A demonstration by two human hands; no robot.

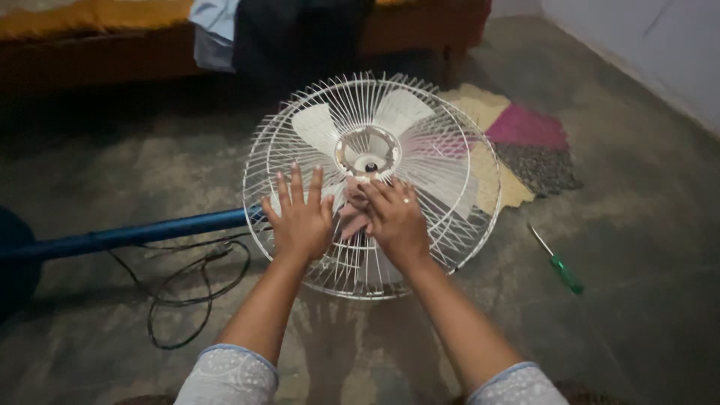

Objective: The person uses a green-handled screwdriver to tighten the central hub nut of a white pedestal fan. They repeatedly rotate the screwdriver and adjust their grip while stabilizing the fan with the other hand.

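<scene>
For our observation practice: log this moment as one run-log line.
left hand: flat on fan grille | right hand: fingers on grille near hub | screwdriver: on floor, right | blue pole: left

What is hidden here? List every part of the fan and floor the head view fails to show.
- Fan base: cut off by the left edge of the head view.
- Lower fan blade: mostly covered by the left hand and right hand.
- Right hand's grip: fingertips blurred against the wire guard.
- Power cord plug: too dark to find.
- Screwdriver tip type: too small.
</scene>
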